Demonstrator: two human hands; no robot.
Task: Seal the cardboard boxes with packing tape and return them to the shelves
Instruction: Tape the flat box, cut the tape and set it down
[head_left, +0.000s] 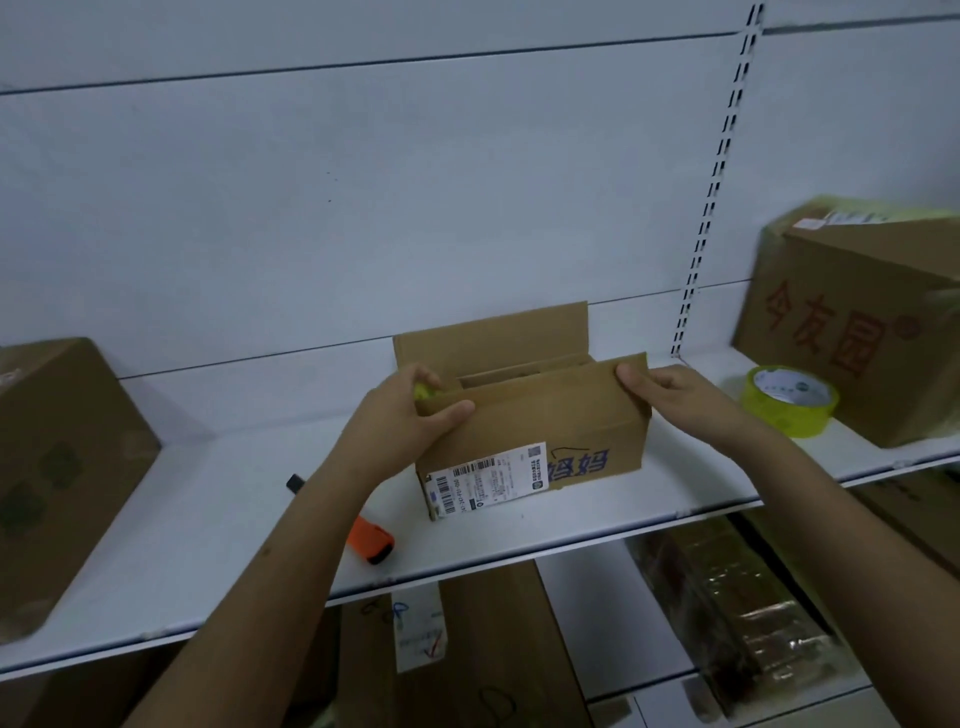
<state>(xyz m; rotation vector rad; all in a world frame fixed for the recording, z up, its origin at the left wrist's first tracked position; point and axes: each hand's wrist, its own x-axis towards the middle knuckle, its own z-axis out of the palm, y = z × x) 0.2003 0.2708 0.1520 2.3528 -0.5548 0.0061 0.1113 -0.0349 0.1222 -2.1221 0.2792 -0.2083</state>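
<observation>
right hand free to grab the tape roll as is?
Probably yes, once it lets go. The right hand pinches the small box's front flap; the tape roll sits just to its right on the same shelf, with nothing between them.

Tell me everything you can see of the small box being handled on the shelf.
The small cardboard box is plain brown, standing on the white shelf. Its top is open: the rear flap stands up, the front flap is partly raised. A white shipping label and blue print mark its front. The left hand and right hand grip the front flap's ends.
</observation>
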